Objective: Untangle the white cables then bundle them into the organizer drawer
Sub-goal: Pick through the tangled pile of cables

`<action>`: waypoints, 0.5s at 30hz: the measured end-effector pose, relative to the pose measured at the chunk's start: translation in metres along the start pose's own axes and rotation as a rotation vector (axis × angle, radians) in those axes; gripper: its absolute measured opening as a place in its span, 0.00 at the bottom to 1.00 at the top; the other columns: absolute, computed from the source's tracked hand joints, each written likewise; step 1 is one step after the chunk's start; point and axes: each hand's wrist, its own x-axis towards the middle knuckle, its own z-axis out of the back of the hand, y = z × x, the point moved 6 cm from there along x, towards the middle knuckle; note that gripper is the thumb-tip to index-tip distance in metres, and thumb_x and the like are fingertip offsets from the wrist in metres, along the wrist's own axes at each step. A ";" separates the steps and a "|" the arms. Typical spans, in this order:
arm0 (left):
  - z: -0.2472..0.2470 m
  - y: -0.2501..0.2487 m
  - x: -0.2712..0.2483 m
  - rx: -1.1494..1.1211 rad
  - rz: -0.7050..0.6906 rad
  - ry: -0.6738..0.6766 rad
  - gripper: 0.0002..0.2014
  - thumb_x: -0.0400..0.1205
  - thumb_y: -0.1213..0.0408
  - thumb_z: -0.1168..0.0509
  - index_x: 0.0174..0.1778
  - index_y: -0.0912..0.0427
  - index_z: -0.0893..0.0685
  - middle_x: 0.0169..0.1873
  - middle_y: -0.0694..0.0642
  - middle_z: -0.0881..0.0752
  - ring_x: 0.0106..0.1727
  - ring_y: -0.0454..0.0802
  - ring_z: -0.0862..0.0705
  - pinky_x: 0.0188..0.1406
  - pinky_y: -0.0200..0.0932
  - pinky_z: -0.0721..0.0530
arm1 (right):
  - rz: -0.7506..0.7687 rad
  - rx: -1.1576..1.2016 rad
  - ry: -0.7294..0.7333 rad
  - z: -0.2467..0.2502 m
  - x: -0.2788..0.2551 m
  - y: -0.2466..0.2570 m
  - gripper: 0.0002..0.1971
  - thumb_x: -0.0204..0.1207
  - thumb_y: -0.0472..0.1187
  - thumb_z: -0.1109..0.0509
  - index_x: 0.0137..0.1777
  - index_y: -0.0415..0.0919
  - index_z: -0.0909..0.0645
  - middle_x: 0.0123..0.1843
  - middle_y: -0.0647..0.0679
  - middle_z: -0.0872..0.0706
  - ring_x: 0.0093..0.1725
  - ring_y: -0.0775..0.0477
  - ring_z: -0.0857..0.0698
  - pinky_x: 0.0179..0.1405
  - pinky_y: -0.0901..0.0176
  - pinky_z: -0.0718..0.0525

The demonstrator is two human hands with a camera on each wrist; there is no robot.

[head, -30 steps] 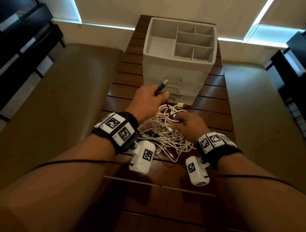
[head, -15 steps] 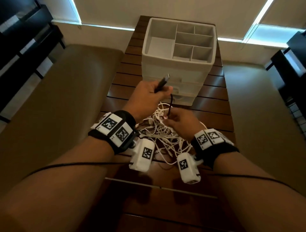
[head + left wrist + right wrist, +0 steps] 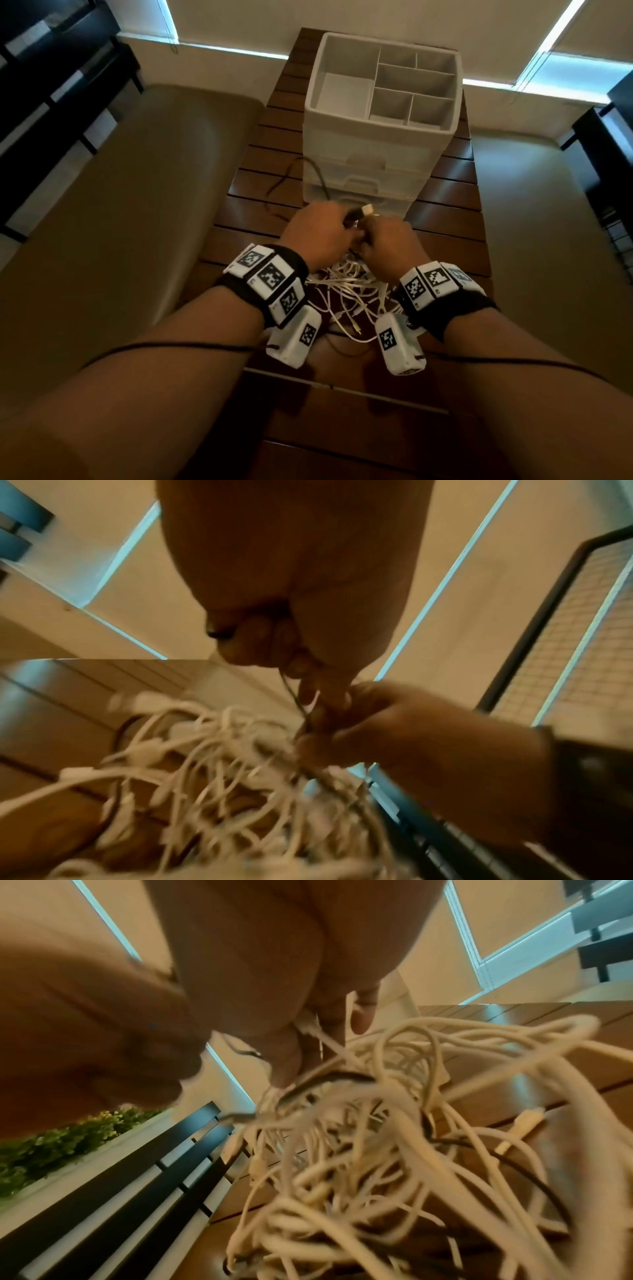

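A tangle of white cables (image 3: 346, 294) lies on the slatted wooden table (image 3: 445, 222), just in front of the white organizer (image 3: 363, 150). Both hands meet over the far side of the tangle. My left hand (image 3: 342, 224) grips a black cable (image 3: 291, 178) near its silver-tipped plug (image 3: 367, 209); the cable loops out to the left in front of the organizer. My right hand (image 3: 371, 236) pinches white cable (image 3: 346, 1007) at the top of the tangle (image 3: 377, 1137). In the left wrist view, my left hand (image 3: 281, 647) has the thin dark cable (image 3: 291, 693) running down toward my right hand (image 3: 342, 715).
The organizer's drawers (image 3: 363, 181) look closed, and its top tray (image 3: 342, 113) has several bare compartments. Tan padded benches flank the table on the left (image 3: 120, 205) and right (image 3: 548, 240). Dark shelving (image 3: 51, 85) stands at the far left.
My left hand has dropped to meet the right hand. The black cable, held up before, now trails in a loop to the left on the table.
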 end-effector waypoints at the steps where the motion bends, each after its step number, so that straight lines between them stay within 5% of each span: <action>1: -0.007 0.009 0.003 0.010 0.030 0.031 0.12 0.81 0.52 0.32 0.54 0.53 0.12 0.45 0.51 0.11 0.46 0.50 0.15 0.42 0.44 0.21 | 0.010 0.057 -0.044 0.001 -0.001 0.000 0.04 0.78 0.42 0.33 0.48 0.43 0.20 0.48 0.43 0.13 0.51 0.38 0.16 0.54 0.43 0.21; 4: -0.014 0.022 0.008 -0.135 0.067 0.039 0.10 0.81 0.53 0.31 0.49 0.56 0.12 0.40 0.54 0.11 0.42 0.53 0.14 0.43 0.49 0.15 | -0.026 0.156 -0.076 -0.006 -0.007 -0.011 0.05 0.78 0.45 0.31 0.48 0.44 0.19 0.45 0.45 0.12 0.47 0.40 0.15 0.51 0.42 0.19; 9: -0.001 0.043 0.013 -0.413 0.233 -0.129 0.14 0.83 0.56 0.33 0.30 0.53 0.20 0.30 0.54 0.20 0.40 0.62 0.16 0.40 0.48 0.22 | 0.048 0.071 -0.070 -0.016 -0.026 -0.016 0.10 0.76 0.51 0.31 0.36 0.52 0.26 0.37 0.57 0.19 0.43 0.47 0.18 0.52 0.44 0.22; 12: 0.001 0.058 0.013 -0.464 0.291 -0.145 0.12 0.83 0.56 0.33 0.34 0.53 0.18 0.33 0.54 0.18 0.40 0.59 0.16 0.41 0.47 0.21 | 0.101 0.038 -0.025 -0.018 -0.040 -0.022 0.12 0.73 0.51 0.28 0.34 0.51 0.27 0.34 0.57 0.19 0.38 0.51 0.19 0.57 0.44 0.24; 15: -0.003 0.049 0.009 -0.510 0.282 -0.120 0.11 0.84 0.56 0.34 0.37 0.55 0.16 0.35 0.54 0.16 0.40 0.52 0.17 0.43 0.48 0.19 | -0.047 -0.115 0.140 -0.021 -0.037 -0.030 0.21 0.70 0.70 0.34 0.41 0.51 0.24 0.38 0.58 0.18 0.42 0.53 0.20 0.56 0.47 0.33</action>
